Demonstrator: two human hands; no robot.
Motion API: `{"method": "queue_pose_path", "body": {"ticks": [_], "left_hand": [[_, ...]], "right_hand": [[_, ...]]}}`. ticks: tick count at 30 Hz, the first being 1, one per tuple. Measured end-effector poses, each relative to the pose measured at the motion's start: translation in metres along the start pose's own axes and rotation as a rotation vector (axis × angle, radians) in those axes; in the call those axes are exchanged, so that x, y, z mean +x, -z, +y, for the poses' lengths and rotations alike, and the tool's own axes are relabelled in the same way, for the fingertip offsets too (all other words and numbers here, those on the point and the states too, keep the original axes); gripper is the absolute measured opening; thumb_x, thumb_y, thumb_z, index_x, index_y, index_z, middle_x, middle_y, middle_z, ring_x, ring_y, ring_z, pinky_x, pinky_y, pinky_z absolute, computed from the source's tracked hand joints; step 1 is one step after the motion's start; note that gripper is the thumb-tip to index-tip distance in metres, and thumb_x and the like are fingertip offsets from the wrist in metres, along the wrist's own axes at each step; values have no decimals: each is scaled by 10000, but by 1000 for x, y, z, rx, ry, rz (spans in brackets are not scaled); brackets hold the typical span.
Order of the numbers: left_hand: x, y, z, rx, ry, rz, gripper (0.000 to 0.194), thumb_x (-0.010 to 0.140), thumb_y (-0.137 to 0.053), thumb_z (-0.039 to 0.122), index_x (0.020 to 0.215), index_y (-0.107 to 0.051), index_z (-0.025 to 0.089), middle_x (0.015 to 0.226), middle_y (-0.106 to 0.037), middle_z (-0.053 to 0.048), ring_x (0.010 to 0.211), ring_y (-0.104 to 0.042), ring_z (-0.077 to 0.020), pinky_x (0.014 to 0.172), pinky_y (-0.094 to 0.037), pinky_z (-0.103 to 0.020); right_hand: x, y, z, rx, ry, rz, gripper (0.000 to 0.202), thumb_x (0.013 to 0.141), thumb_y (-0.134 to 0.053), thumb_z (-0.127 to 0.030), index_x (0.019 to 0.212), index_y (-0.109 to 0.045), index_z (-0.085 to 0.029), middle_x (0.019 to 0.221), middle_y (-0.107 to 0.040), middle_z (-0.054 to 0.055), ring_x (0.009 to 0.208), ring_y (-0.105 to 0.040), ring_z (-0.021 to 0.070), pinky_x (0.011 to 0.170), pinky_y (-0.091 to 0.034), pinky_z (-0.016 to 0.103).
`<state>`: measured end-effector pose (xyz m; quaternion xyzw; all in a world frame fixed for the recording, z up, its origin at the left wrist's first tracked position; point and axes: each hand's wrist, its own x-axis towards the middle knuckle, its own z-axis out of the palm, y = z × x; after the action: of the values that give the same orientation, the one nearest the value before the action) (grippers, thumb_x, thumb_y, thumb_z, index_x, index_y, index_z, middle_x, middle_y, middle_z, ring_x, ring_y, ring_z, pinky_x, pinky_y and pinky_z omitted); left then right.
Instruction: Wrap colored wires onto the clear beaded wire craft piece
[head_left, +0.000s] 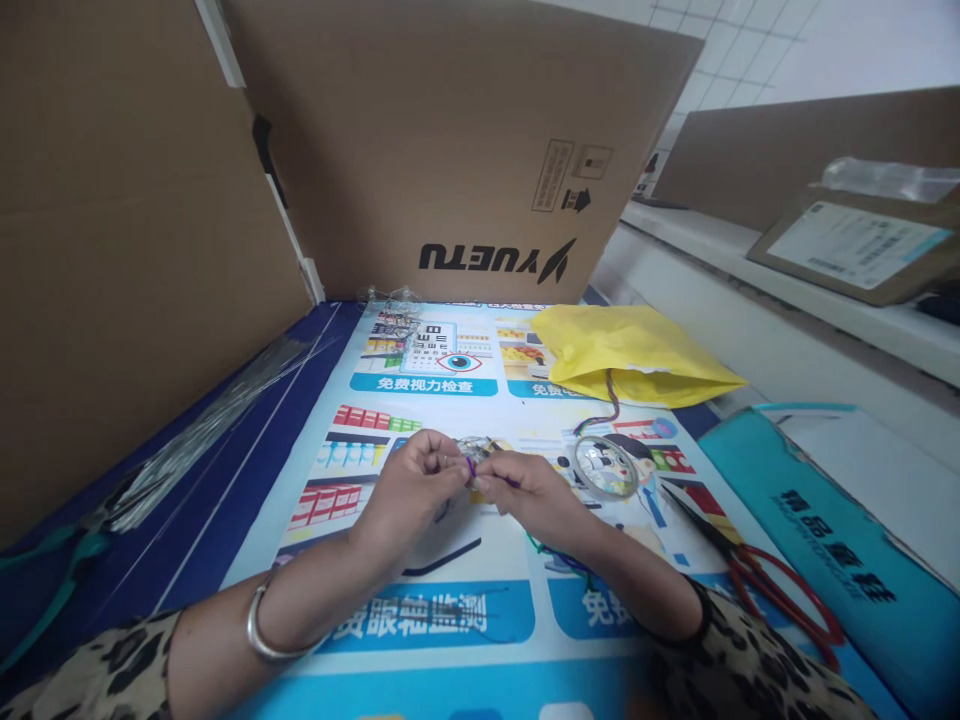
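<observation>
Over the middle of the printed sheet, my left hand (420, 480) and my right hand (529, 490) meet fingertip to fingertip. Both are closed in a pinch on a thin purple cord (471, 468), which shows in the small gap between them. Just behind the fingers lies a tangle of fine wire (484, 447), partly covered by my hands; whether it joins the cord I cannot tell. Green and blue cord (566, 562) lies under my right forearm. Beside my right hand rests a clear round ring (606, 468), perhaps a tape roll.
Red-handled scissors (784, 590) and a teal box (832, 530) lie at right. A yellow bag (630, 345) with a braided cord (611, 400) sits behind. Green-handled pliers (71, 550) and thin metal wires (202, 440) lie at left. Cardboard (450, 130) stands at the back.
</observation>
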<state>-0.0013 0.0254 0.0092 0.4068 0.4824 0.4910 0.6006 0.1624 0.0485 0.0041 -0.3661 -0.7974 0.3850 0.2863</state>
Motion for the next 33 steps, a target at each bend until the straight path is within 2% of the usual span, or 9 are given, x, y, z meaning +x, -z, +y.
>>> {"method": "queue_pose_path", "body": {"ticks": [2, 6, 9, 12, 15, 19, 24, 27, 33], "left_hand": [[-2, -1, 3, -17, 3, 34, 240, 659, -696, 247, 736, -485, 162, 583, -564, 43, 506, -461, -57, 482, -332, -169], [-3, -1, 4, -14, 5, 77, 239, 670, -690, 248, 737, -476, 168, 585, -549, 51, 491, -436, -51, 465, -306, -169], [-2, 0, 3, 21, -3, 82, 233, 674, -687, 244, 743, -479, 166, 588, -533, 54, 510, -446, -54, 484, -322, -172], [-2, 0, 0, 59, -16, 70, 220, 693, -674, 255, 752, -481, 168, 591, -517, 58, 502, -425, -49, 474, -313, -173], [-3, 0, -1, 77, -20, 54, 217, 708, -659, 271, 757, -470, 176, 557, -483, 73, 457, -373, -45, 431, -273, -176], [-4, -3, 0, 104, -34, 61, 211, 710, -650, 268, 751, -463, 179, 538, -470, 76, 441, -357, -47, 417, -266, -178], [-3, -4, -1, 113, -62, 73, 213, 701, -656, 269, 732, -466, 179, 532, -468, 76, 438, -367, -46, 419, -262, -172], [-2, -4, -1, 102, -66, 71, 213, 694, -667, 268, 729, -477, 180, 525, -478, 76, 437, -374, -46, 424, -267, -169], [-3, -2, -2, 70, -48, 55, 225, 681, -688, 272, 726, -489, 177, 532, -505, 68, 445, -407, -51, 427, -284, -168]], "right_hand": [[-1, -3, 0, -26, 3, 62, 218, 863, -489, -235, 702, -623, -175, 597, -554, -31, 559, -513, 100, 545, -389, 199], [-3, -10, 1, -118, -29, 281, 134, 824, -548, -190, 773, -672, -195, 674, -666, -12, 614, -595, 124, 582, -439, 210], [-5, -11, 3, -304, 54, 380, 130, 820, -550, -168, 824, -676, -200, 750, -703, 4, 672, -633, 138, 625, -458, 220], [-8, -9, 1, -644, 210, 393, 153, 838, -516, -163, 784, -658, -183, 726, -682, 26, 671, -620, 157, 618, -430, 248], [-11, -6, -5, -985, 288, 386, 203, 834, -502, -146, 659, -598, -185, 623, -605, 29, 575, -546, 169, 530, -347, 283], [-13, -2, -13, -1217, 330, 344, 200, 803, -488, -65, 661, -565, -184, 612, -553, 37, 571, -486, 186, 531, -299, 307], [-14, -3, -16, -1236, 386, 323, 183, 834, -473, -76, 716, -577, -170, 629, -546, 43, 601, -465, 189, 547, -295, 311], [-13, -7, -14, -1127, 400, 297, 197, 857, -461, -93, 730, -590, -170, 635, -556, 37, 616, -478, 176, 566, -322, 300], [-13, -13, -8, -884, 317, 286, 222, 861, -442, -121, 758, -632, -169, 642, -603, 41, 625, -551, 164, 566, -387, 269]]}}
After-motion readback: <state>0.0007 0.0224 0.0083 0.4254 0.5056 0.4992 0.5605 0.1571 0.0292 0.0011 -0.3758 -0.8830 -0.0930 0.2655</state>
